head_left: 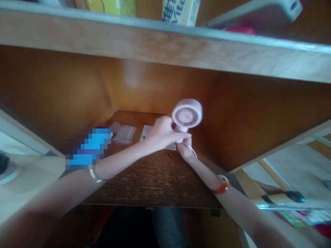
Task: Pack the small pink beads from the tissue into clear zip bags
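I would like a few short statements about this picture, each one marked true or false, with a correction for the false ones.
The left hand grips a pale pink handheld device. True.
The device's grille is square. False: it is round.
A clear plastic bag lies on the dark wooden desk. True.
The orange bangle is on the left wrist. False: it is on the right wrist, and the left wrist has a silver bangle.
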### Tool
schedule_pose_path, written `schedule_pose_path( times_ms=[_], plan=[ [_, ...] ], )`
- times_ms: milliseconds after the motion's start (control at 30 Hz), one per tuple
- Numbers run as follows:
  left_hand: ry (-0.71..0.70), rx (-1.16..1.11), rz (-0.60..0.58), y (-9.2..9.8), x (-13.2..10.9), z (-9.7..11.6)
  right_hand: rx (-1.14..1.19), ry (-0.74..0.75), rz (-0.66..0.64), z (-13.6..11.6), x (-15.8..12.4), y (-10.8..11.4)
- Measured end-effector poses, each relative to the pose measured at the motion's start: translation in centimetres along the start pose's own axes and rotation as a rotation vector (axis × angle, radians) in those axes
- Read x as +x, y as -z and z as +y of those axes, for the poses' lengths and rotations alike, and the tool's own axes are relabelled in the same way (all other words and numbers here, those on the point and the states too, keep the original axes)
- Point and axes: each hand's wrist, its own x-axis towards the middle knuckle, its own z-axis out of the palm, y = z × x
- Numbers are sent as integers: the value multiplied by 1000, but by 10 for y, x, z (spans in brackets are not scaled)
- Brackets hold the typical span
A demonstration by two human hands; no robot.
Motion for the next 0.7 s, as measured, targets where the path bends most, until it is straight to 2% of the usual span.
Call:
schedule_pose_path(
  times_ms=[100,167,233,300,367,433,600,700],
  plan=[
    [139,145,260,75,-27,-18,228,35,-4,0,-4,3],
    [284,295,412,115,-49,-29,345,34,-1,0,-5,3],
    [419,488,466,146,-70,-40,389,34,-21,1,-5,2],
    [530,614,465,164,-89,-47,386,35,-31,2,-4,1],
    [650,706,471,170,-105,-52,359,33,-24,4,-3,0],
    [716,745,458,167,-118,-54,331,29,-13,4,-4,0],
    [656,737,432,149,-135,-55,320,28,-10,1,-6,2],
    [676,720,497,144,-140,-59,301,32,7,0,-6,3]
  ],
)
